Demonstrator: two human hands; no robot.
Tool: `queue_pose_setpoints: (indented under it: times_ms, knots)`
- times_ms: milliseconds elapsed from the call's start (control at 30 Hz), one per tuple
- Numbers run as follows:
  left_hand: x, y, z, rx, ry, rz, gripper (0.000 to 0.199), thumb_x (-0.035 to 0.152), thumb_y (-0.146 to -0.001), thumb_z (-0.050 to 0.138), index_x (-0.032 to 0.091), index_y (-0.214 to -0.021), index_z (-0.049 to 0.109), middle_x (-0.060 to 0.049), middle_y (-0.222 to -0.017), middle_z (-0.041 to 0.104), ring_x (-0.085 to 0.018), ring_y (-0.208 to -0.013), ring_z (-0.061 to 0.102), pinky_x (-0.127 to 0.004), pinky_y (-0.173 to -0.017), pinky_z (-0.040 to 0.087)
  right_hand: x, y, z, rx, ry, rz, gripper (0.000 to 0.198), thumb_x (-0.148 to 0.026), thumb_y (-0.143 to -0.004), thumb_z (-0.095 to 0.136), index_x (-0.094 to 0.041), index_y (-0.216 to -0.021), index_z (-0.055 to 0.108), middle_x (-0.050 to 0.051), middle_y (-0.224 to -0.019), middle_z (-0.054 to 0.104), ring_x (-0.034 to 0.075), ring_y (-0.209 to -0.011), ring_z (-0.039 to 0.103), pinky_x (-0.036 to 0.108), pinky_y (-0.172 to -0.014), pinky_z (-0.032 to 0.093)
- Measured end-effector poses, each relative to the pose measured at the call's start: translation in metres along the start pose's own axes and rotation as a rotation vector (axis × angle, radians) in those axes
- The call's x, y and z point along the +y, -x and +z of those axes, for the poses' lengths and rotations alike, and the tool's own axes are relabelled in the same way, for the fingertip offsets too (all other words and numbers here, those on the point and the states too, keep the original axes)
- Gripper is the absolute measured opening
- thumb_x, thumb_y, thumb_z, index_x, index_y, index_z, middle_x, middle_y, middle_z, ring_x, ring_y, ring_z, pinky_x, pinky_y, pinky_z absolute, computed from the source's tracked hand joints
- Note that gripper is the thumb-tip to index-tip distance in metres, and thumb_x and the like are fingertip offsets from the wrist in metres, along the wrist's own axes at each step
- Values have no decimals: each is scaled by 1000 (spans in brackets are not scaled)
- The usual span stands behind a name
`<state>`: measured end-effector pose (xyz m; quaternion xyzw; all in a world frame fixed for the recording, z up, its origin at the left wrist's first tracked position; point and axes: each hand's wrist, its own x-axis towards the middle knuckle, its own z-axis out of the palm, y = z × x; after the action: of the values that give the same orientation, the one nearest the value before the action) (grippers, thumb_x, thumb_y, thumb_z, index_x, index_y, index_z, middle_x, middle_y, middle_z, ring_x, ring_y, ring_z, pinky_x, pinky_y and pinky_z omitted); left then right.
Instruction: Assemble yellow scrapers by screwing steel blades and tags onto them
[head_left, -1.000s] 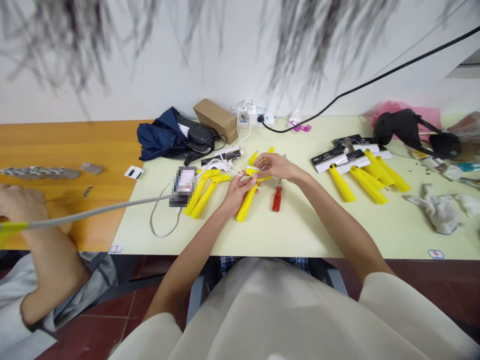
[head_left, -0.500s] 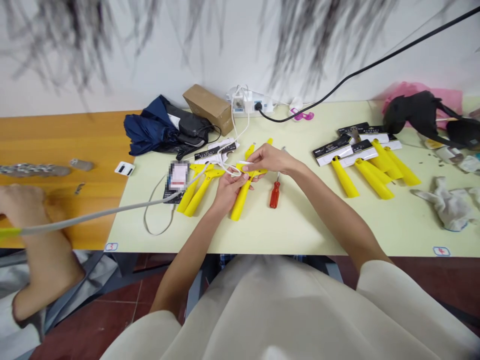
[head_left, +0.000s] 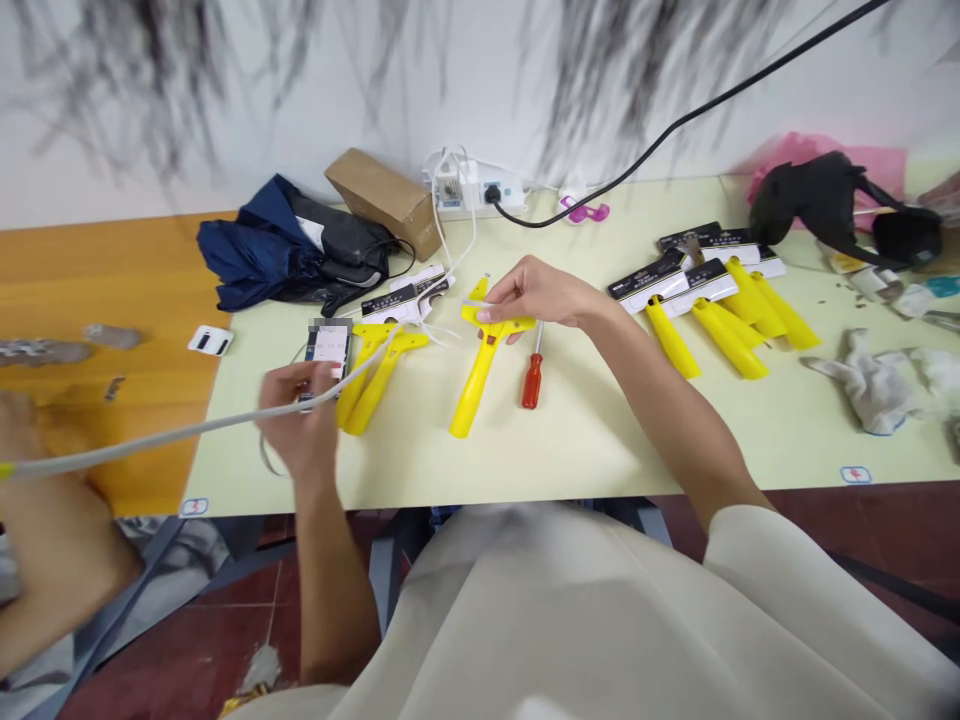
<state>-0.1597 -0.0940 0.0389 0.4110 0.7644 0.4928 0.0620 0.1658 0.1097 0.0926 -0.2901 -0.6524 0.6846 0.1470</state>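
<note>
In my right hand [head_left: 529, 295] the thumb and fingers pinch the head of a yellow T-shaped scraper handle [head_left: 471, 385], whose grip points toward me. My left hand [head_left: 300, 425], slightly blurred, is over the lower part of a phone [head_left: 328, 343], its fingers bent and apart; whether it touches the phone I cannot tell. Just right of the held handle lies a red-handled screwdriver [head_left: 532, 383]. Two more yellow handles [head_left: 379, 385] lie between my hands, near black-and-white packaging cards [head_left: 401, 303].
Carded yellow handles [head_left: 720, 335] lie to the right, beside white gloves [head_left: 870, 380]. Behind are a dark blue umbrella [head_left: 255, 245], a cardboard box [head_left: 386, 200] and a power strip [head_left: 480, 195]. A grey cable [head_left: 180, 432] crosses the left foreground, near another person's arm [head_left: 60, 560].
My left hand has let go of the yellow handle and moved left to the phone. The right hand keeps its hold. The white cable loop has dropped away from the hands.
</note>
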Motion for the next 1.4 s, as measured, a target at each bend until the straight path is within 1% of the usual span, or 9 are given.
queue_pose_setpoints:
  times_ms: [33, 100, 200, 333, 467, 633, 900, 1100, 1400]
  knots:
    - [-16, -8, -12, 106, 4, -26, 19, 25, -91, 77, 16, -102, 65, -4, -103, 76, -18, -98, 74, -29, -89, 58, -4, 3, -2, -1, 0, -6, 33, -43, -73, 104, -19, -92, 92, 9, -85, 83, 22, -69, 76, 28, -54, 63]
    - [-45, -21, -27, 153, 25, -155, 22, 11, -81, 75, 16, -97, 61, 0, -97, 73, -13, -91, 70, -25, -87, 57, -13, 9, -3, -9, 9, -25, 30, -42, -76, 102, -19, -91, 91, 8, -82, 82, 22, -68, 76, 29, -55, 64]
    - [-74, -30, -36, 53, 40, -300, 27, 7, -79, 75, 17, -101, 64, 3, -91, 71, -12, -85, 67, -25, -84, 57, -28, 19, -1, 32, 33, -84, 26, -39, -78, 102, -18, -85, 89, 5, -73, 78, 20, -65, 75, 28, -56, 64]
    - [-89, -29, -38, 0, 100, -273, 38, 5, -73, 80, 17, -107, 67, 2, -95, 74, -13, -88, 68, -28, -91, 58, -48, 36, 3, 81, 94, -167, 24, -36, -83, 99, -17, -86, 86, -2, -62, 71, 14, -59, 69, 25, -57, 63]
    - [-95, -29, -40, -23, 97, -266, 44, 7, -68, 82, 18, -107, 66, 2, -97, 75, -13, -89, 70, -28, -90, 58, -63, 50, 6, 104, 161, -199, 22, -37, -90, 94, -16, -89, 86, -4, -57, 65, 12, -56, 65, 21, -52, 55]
    - [-100, -30, -40, -31, 73, -263, 50, 9, -63, 86, 18, -109, 68, 1, -99, 76, -12, -87, 68, -24, -85, 55, -71, 57, 7, 88, 195, -184, 24, -40, -94, 89, -16, -90, 88, -2, -65, 71, 13, -61, 69, 18, -47, 46]
    - [-87, -27, -40, -44, 32, -271, 49, 11, -64, 87, 17, -108, 67, 2, -99, 75, -12, -86, 67, -22, -80, 52, -69, 58, 6, 118, 195, -191, 18, -32, -90, 92, -14, -91, 86, -2, -67, 70, 16, -71, 71, 22, -54, 53]
    - [-83, -26, -41, -45, -7, -260, 46, 15, -63, 87, 18, -104, 65, 1, -100, 75, -13, -86, 66, -22, -77, 51, -68, 56, 7, 125, 174, -222, 15, -27, -88, 94, -14, -87, 84, -4, -61, 65, 13, -63, 65, 21, -55, 54]
    - [-84, -23, -36, 41, 138, -218, 39, 16, -63, 84, 18, -95, 63, 1, -93, 74, -14, -85, 68, -26, -82, 56, -67, 55, 6, 103, 212, -217, 17, -31, -91, 91, -16, -86, 85, -1, -67, 72, 14, -64, 68, 20, -49, 48]
